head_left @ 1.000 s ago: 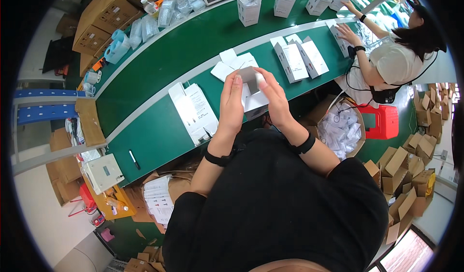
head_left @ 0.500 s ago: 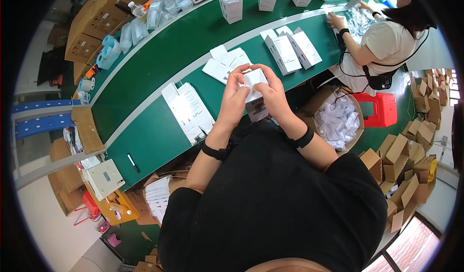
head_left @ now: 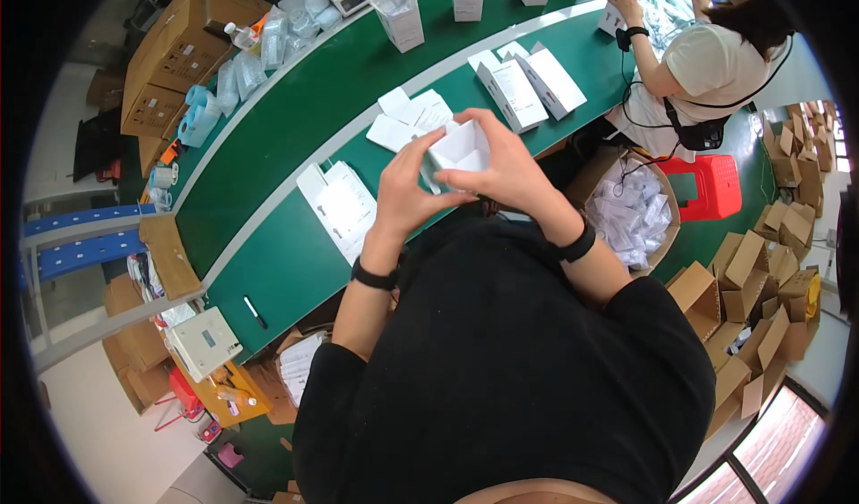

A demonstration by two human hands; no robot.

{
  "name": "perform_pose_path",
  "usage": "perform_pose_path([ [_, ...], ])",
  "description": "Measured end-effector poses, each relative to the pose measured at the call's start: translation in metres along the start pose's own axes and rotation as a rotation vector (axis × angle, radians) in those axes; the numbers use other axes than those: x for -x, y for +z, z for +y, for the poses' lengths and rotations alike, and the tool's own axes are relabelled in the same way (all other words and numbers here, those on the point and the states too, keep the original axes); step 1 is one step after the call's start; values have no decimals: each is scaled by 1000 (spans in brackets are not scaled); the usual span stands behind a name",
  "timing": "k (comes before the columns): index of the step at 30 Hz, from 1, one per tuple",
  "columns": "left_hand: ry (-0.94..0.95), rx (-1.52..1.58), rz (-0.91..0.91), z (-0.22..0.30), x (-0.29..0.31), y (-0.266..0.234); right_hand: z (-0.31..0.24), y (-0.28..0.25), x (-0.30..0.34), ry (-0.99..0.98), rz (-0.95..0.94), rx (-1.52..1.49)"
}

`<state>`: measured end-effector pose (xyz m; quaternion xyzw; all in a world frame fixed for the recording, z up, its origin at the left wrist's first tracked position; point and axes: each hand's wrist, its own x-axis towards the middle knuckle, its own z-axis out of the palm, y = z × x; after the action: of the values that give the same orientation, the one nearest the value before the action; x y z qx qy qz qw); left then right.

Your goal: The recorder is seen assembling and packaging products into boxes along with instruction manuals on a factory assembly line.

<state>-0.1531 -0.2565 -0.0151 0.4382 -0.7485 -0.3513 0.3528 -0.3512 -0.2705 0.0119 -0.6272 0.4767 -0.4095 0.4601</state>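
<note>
Holds an open white box between left grip and right grip, with the mouth turned up toward the head and the plain white inner walls in sight. Has the left grip half spread along the left side of the box, with fingers against the far-left edge and thumb stretched out below the near side; cannot tell of any contact between that thumb and the cardboard. Curves the right grip around the right side of the box, closed to about the width of the box, with thumb across the near edge. Carries the box in front of the black shirt, by the near edge of the green desk.

Has a flattened printed sheet of card just beyond the box to the left, partly hidden by the left grip, and a flat white carton farther left of the box. Has a marker pen well left of the box. Has two white cartons with raised flaps beyond the box to the right, side by side. Has a brown carton of clear plastic packets right of the box, and a red stool farther right of the box.
</note>
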Motion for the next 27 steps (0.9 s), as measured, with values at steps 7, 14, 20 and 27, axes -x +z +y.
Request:
perform_pose_path([
  [7, -250, -407, 130, -148, -14, 61, 139, -33, -44, -290, 63, 641],
  [14, -345, -583, -308, -134, -22, 118, 180, -84, -29, -126, 260, 1104],
  [20, -354, -623, -292, -126, -27, 130, 173, -57, 19, -124, 238, 882],
  [27, -85, -828, -217, -156, -8, 148, 164, -22, 25, 206, -190, 338],
])
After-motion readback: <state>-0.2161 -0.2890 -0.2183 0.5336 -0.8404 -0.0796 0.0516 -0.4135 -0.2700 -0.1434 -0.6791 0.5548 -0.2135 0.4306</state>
